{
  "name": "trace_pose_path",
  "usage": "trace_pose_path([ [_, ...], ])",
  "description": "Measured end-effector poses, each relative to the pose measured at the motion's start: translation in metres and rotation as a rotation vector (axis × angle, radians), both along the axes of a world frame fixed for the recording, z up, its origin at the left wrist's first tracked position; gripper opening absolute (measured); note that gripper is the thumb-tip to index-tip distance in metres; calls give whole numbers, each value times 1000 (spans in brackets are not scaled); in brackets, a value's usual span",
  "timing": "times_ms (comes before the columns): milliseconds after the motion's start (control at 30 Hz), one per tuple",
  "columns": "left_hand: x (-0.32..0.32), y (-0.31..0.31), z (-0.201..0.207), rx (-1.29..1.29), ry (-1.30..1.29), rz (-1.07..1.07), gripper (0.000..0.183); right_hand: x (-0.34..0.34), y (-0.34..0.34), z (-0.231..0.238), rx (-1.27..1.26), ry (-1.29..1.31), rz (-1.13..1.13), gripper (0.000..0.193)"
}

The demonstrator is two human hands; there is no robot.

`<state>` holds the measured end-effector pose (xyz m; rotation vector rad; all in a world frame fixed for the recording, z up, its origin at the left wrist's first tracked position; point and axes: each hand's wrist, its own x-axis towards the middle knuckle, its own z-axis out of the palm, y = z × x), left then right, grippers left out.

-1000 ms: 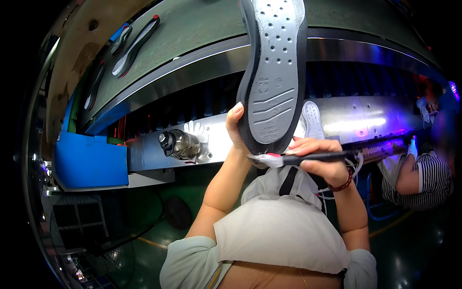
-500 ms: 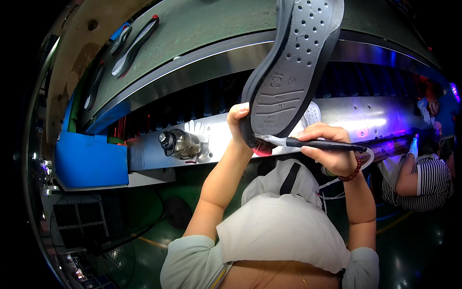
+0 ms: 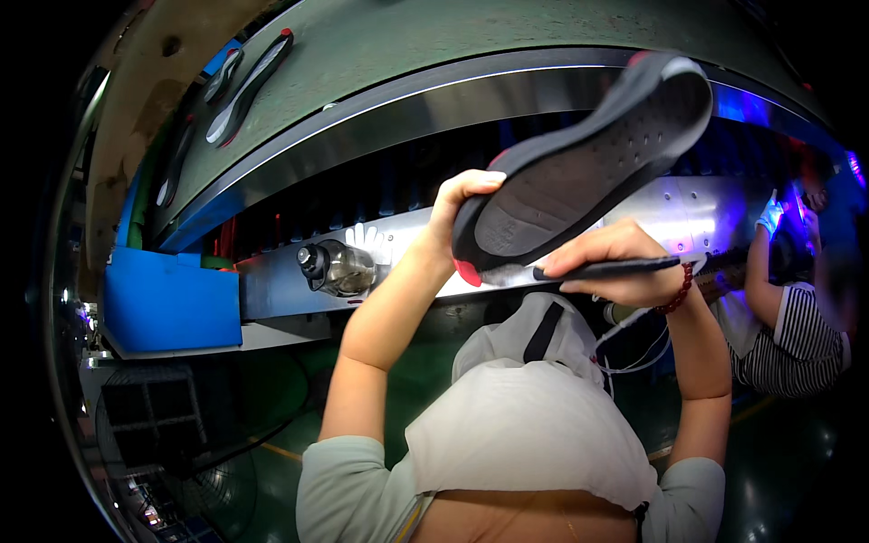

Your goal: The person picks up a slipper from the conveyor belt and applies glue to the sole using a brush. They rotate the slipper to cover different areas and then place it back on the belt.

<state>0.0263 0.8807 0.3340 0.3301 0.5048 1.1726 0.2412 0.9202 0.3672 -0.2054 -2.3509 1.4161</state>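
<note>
My left hand (image 3: 466, 206) is closed round the near end of a black shoe sole (image 3: 588, 172), which hangs tilted in the air over a metal ledge. The sole's grey inner face is turned up, with small dimples toward its far end and a red patch at the near tip. In my right hand (image 3: 620, 262) is a brush with a black handle (image 3: 625, 269), a pale cable or tube running from its back end. Its whitish bristles (image 3: 507, 274) are at the sole's near edge, beside the red tip; I cannot tell if they touch.
Several soles (image 3: 249, 89) lie on the green conveyor belt (image 3: 398, 45) beyond a metal rail. A dark bottle (image 3: 339, 269) and a white glove (image 3: 365, 240) rest on the metal ledge (image 3: 272, 288). A blue housing (image 3: 172, 303) stands left; a striped-shirted co-worker (image 3: 797, 339) is at right.
The sole has swung from nearly upright to a slant, its far end moving right and its face turning. The brush has shifted slightly left along the tip. The co-worker's gloved hand has risen.
</note>
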Motion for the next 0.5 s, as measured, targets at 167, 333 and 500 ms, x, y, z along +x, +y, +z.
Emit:
trace_pose_path([
  [167, 9, -5, 16, -184, 89, -106, 33, 4, 0, -2, -6, 130, -6, 16],
  [333, 6, -8, 14, -208, 206, -167, 27, 9, 3, 1, 203, -277, 188, 20],
  [500, -2, -8, 7, -208, 152, -180, 29, 13, 15, 3, 133, -69, -1, 17],
])
